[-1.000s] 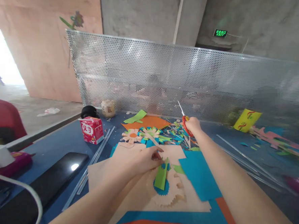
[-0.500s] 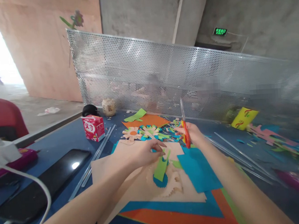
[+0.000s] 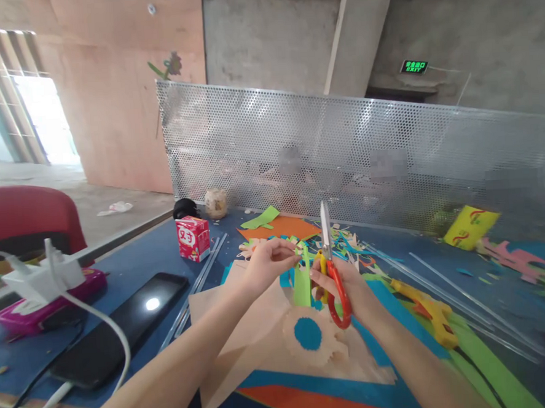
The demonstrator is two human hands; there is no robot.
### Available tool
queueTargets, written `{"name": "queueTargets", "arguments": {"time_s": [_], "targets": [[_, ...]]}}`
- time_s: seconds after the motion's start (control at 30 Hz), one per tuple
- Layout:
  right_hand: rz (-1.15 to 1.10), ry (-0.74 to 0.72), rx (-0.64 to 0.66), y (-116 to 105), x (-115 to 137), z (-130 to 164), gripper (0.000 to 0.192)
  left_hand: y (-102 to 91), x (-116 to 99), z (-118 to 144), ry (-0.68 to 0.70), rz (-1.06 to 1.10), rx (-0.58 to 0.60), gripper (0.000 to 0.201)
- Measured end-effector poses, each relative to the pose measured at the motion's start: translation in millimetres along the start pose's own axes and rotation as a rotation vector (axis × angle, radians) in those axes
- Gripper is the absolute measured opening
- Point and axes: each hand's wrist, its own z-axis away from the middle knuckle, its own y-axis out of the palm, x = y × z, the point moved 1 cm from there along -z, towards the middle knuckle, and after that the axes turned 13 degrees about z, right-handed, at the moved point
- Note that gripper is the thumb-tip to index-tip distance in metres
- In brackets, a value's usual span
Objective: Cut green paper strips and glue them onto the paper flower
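Note:
My left hand (image 3: pixel 270 264) pinches the top of a light green paper strip (image 3: pixel 301 288), which hangs upright over the sheets. My right hand (image 3: pixel 351 285) grips scissors (image 3: pixel 326 231) with red and yellow handles; their blades point up and look closed. The fingertips of that hand come up close to the strip's right side; whether they touch it I cannot tell. Below both hands, a blue paper disc (image 3: pixel 308 333) lies in the middle of a beige scalloped paper piece (image 3: pixel 292 343), on a beige sheet (image 3: pixel 235 348).
Blue and orange sheets (image 3: pixel 284 395) lie underneath. A yellow glue gun (image 3: pixel 429 311) and clear sticks (image 3: pixel 410 275) are at right. Paper scraps (image 3: pixel 343 239) lie behind. A phone (image 3: pixel 123 327), a power strip (image 3: pixel 92 283) and a red box (image 3: pixel 193 238) stand left. A perforated metal screen (image 3: pixel 259 137) rises behind.
The green strip has been lifted off the blue disc. My right hand has brought the scissors down and in beside my left hand. The view has shifted, showing the glue gun.

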Motion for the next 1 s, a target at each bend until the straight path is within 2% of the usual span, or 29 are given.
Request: {"name": "queueTargets", "arguments": {"time_s": [0.13,0.23,0.33,0.4,0.63,0.77,1.0], "targets": [[-0.003,0.039,-0.105,5.2,-10.3,0.1,0.024,1.7,2.1,0.8,-0.006,0.008,-0.005,0.026],[-0.031,0.041,-0.133,5.1,-19.0,0.2,0.020,3.6,4.0,2.7,-0.028,-0.012,0.013,0.033],[-0.056,0.031,-0.128,2.7,-24.8,1.1,0.015,5.7,8.4,4.8,-0.089,-0.049,0.096,0.041],[-0.065,0.028,-0.130,1.1,-25.6,2.2,0.014,6.7,11.7,5.6,-0.118,-0.073,0.171,0.038],[-0.055,0.063,-0.209,-3.5,-11.0,8.0,0.026,7.6,13.0,6.0,-0.119,-0.147,0.289,0.029],[-0.028,0.065,-0.264,-6.4,-2.2,11.4,0.024,9.4,12.2,8.9,-0.132,-0.184,0.370,0.022],[0.007,0.020,-0.277,-5.4,6.4,19.8,0.018,12.2,8.5,15.2,-0.133,-0.218,0.383,0.022]]}}
